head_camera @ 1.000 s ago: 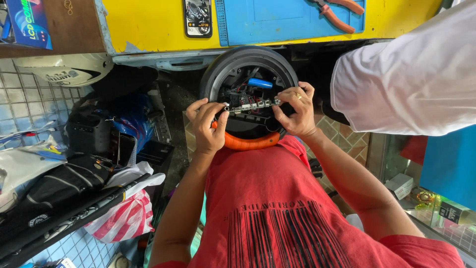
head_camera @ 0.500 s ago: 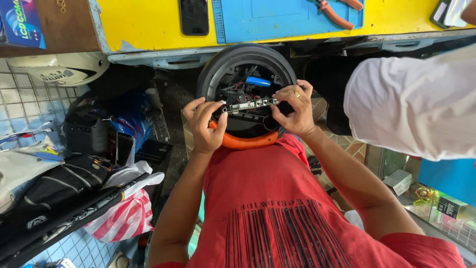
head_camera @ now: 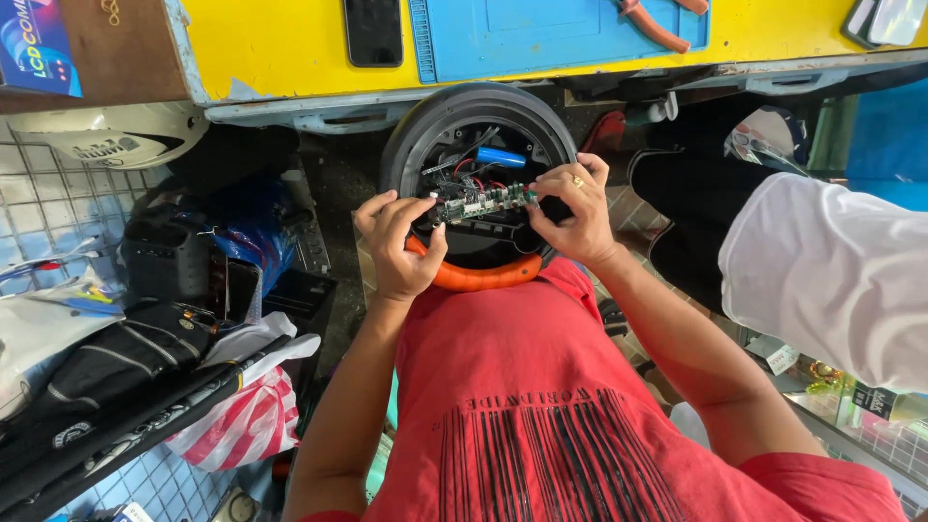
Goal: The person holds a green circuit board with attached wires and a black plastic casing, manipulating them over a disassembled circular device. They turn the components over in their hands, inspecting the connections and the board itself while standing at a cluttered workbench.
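Over the open round black housing (head_camera: 480, 174), the left hand (head_camera: 398, 244) and right hand (head_camera: 572, 211) pinched a green circuit board (head_camera: 480, 203) by its ends — level, wires clear.

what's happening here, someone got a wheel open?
A person in a red shirt holds a narrow green circuit board between both hands over the open side of a round black wheel housing with an orange rim section at the bottom. The left hand grips the board's left end, the right hand its right end. Inside the housing a blue cylindrical cell and red and black wires show. Another person's white sleeve is at the right. A yellow workbench with a blue mat lies above.
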